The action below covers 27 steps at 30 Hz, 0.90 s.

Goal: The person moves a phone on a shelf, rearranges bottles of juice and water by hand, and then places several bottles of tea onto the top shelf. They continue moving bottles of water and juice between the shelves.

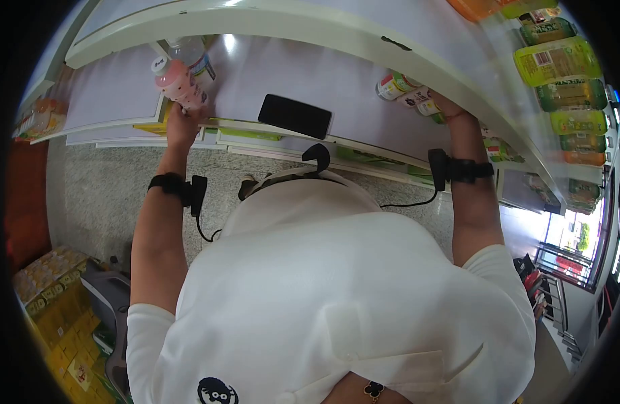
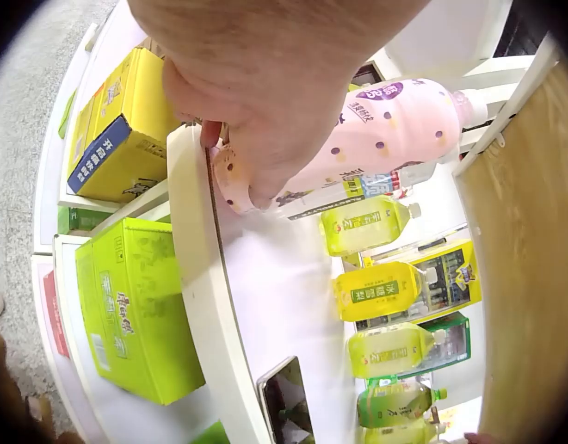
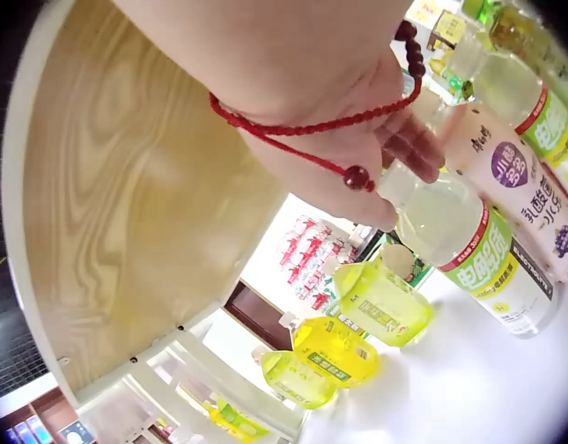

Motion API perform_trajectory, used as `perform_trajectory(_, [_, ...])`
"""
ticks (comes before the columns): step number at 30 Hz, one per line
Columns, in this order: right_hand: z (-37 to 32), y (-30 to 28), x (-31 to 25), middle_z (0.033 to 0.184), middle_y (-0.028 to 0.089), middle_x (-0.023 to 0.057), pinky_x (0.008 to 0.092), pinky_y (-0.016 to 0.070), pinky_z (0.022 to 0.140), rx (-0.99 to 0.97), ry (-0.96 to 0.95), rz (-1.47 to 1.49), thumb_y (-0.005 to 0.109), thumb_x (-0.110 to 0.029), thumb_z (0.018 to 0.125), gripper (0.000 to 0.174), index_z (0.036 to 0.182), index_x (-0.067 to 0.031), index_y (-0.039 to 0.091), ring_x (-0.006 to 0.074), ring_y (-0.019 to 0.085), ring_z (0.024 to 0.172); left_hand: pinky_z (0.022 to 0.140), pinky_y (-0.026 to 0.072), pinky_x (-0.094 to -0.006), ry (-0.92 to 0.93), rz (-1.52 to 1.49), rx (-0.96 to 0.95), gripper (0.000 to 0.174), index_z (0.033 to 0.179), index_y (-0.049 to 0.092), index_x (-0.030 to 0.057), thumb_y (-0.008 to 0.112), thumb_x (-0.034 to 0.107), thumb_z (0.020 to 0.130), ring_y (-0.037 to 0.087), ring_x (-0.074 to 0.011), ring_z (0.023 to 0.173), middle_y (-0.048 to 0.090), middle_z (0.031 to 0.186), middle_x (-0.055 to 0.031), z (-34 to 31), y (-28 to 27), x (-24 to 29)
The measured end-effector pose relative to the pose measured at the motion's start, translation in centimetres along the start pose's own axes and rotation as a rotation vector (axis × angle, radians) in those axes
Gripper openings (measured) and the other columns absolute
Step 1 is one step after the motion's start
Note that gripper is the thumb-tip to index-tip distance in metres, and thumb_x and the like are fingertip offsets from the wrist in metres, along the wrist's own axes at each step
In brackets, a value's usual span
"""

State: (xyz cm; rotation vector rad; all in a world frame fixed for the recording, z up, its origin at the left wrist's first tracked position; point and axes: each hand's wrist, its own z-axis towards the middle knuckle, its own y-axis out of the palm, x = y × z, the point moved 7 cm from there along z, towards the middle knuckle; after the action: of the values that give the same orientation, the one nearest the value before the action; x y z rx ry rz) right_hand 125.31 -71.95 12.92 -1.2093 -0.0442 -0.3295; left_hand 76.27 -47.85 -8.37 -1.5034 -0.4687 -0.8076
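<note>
My left hand (image 1: pixel 180 122) grips a pink drink bottle (image 1: pixel 178 81) by its base end, at the shelf's front edge. In the left wrist view the pink bottle (image 2: pixel 395 129) tilts, its white cap pointing away from the hand. My right hand (image 1: pixel 451 111) is at a group of bottles on the shelf's right side. Up close, its thumb and fingers (image 3: pixel 418 153) pinch the cap of an upright, cloudy clear bottle (image 3: pixel 483 245) with a green-and-white label. Beside that stands a pink bottle (image 3: pixel 520 180) with a purple label spot.
A black phone (image 1: pixel 295 116) lies on the white shelf (image 1: pixel 353 87) between the hands. Yellow-green bottles (image 2: pixel 363 227) line the shelf's other side. Lower down sit a lime-green carton (image 2: pixel 141 305) and a yellow carton (image 2: pixel 127 129). An upper shelf board (image 3: pixel 154 185) hangs over the right hand.
</note>
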Motion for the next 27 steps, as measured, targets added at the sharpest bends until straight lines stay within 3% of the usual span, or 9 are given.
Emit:
perform_trajectory(3, [0.9, 1.1, 0.1, 0.097, 0.067, 0.0112, 0.0363, 0.0499, 0.078, 0.047, -0.003, 0.056, 0.062, -0.029, 0.086, 0.031, 0.108, -0.0062, 0.064, 0.0255, 0.064, 0.091, 0.082, 0.0474, -0.0425, 0.043, 0.004, 0.006, 0.047, 0.108, 0.057, 0.0011, 0.072, 0.032, 0.075, 0.061, -0.0371, 0.098, 0.063, 0.106, -0.0207, -0.1, -0.3, 0.5])
perform_trajectory(12, [2.8, 3.4, 2.1, 0.097, 0.067, 0.0105, 0.0357, 0.0495, 0.080, 0.185, -0.054, 0.270, 0.063, -0.029, 0.086, 0.033, 0.110, -0.0060, 0.064, 0.0239, 0.064, 0.092, 0.088, 0.0460, -0.0390, -0.109, -0.079, -0.093, 0.052, 0.120, 0.053, 0.0065, 0.070, 0.031, 0.078, 0.060, -0.0323, 0.105, 0.063, 0.113, -0.0168, -1.3, -0.8, 1.5])
perform_trajectory(17, [3.0, 3.2, -1.7, 0.097, 0.067, 0.0102, 0.0354, 0.0493, 0.081, 0.226, -0.107, 0.367, 0.063, -0.029, 0.086, 0.034, 0.110, -0.0059, 0.063, 0.0233, 0.063, 0.093, 0.089, 0.0464, -0.0392, -0.062, -0.098, -0.108, 0.058, 0.126, 0.048, 0.0065, 0.070, 0.026, 0.076, 0.059, -0.0333, 0.107, 0.061, 0.116, -0.0168, -1.7, -1.2, 1.8])
perform_trajectory(19, [3.1, 4.5, -5.6, 0.100, 0.067, 0.0098, 0.0344, 0.0479, 0.084, 0.205, -0.406, -0.633, 0.065, -0.027, 0.085, 0.035, 0.112, -0.0045, 0.063, 0.0228, 0.062, 0.095, 0.090, 0.0463, -0.0390, -0.051, -0.120, -0.126, 0.060, 0.128, 0.047, 0.0061, 0.070, 0.025, 0.076, 0.059, -0.0333, 0.108, 0.061, 0.117, -0.0169, -1.8, -1.6, 2.4])
perform_trajectory(20, [3.7, 4.8, -6.5, 0.100, 0.067, 0.0098, 0.0344, 0.0479, 0.084, 0.206, -0.408, -0.629, 0.065, -0.027, 0.085, 0.035, 0.112, -0.0045, 0.063, 0.0228, 0.062, 0.095, 0.090, 0.0462, -0.0384, -0.053, -0.115, -0.150, 0.061, 0.129, 0.046, 0.0050, 0.070, 0.025, 0.077, 0.058, -0.0330, 0.108, 0.061, 0.117, -0.0168, -1.8, -1.8, 2.6])
perform_trajectory(22, [5.9, 3.6, -9.0, 0.104, 0.066, 0.0100, 0.0343, 0.0473, 0.085, 0.161, -0.205, 0.227, 0.065, -0.023, 0.086, 0.031, 0.111, -0.0045, 0.063, 0.0221, 0.062, 0.095, 0.090, 0.0461, -0.0382, -0.050, -0.095, -0.142, 0.061, 0.129, 0.047, 0.0045, 0.070, 0.025, 0.077, 0.058, -0.0328, 0.108, 0.060, 0.118, -0.0168, -1.8, -2.3, 3.3])
perform_trajectory(24, [7.4, -2.3, -16.8, 0.105, 0.065, 0.0095, 0.0308, 0.0470, 0.085, -0.052, -0.117, 0.701, 0.066, -0.021, 0.085, 0.030, 0.108, -0.0021, 0.063, 0.0199, 0.062, 0.092, 0.090, 0.0461, -0.0379, -0.047, -0.075, -0.140, 0.060, 0.129, 0.047, 0.0040, 0.070, 0.025, 0.077, 0.058, -0.0327, 0.108, 0.060, 0.118, -0.0169, -1.9, -2.4, 3.1])
perform_trajectory(26, [8.8, -0.3, -20.9, 0.104, 0.064, 0.0082, 0.0283, 0.0479, 0.082, -0.107, -0.066, 1.164, 0.070, -0.020, 0.081, 0.030, 0.105, -0.0039, 0.063, 0.0177, 0.061, 0.090, 0.091, 0.0458, -0.0376, -0.009, -0.120, -0.156, 0.061, 0.129, 0.046, 0.0027, 0.069, 0.024, 0.077, 0.058, -0.0322, 0.109, 0.060, 0.117, -0.0173, -1.8, -2.2, 2.9])
perform_trajectory(27, [9.2, -1.5, -23.5, 0.100, 0.064, 0.0079, 0.0280, 0.0480, 0.080, -0.132, -0.067, 1.081, 0.072, -0.019, 0.079, 0.029, 0.103, -0.0058, 0.064, 0.0181, 0.061, 0.088, 0.091, 0.0458, -0.0376, -0.009, -0.120, -0.158, 0.061, 0.129, 0.046, 0.0027, 0.069, 0.024, 0.077, 0.058, -0.0322, 0.109, 0.060, 0.117, -0.0173, -1.9, -2.5, 2.9])
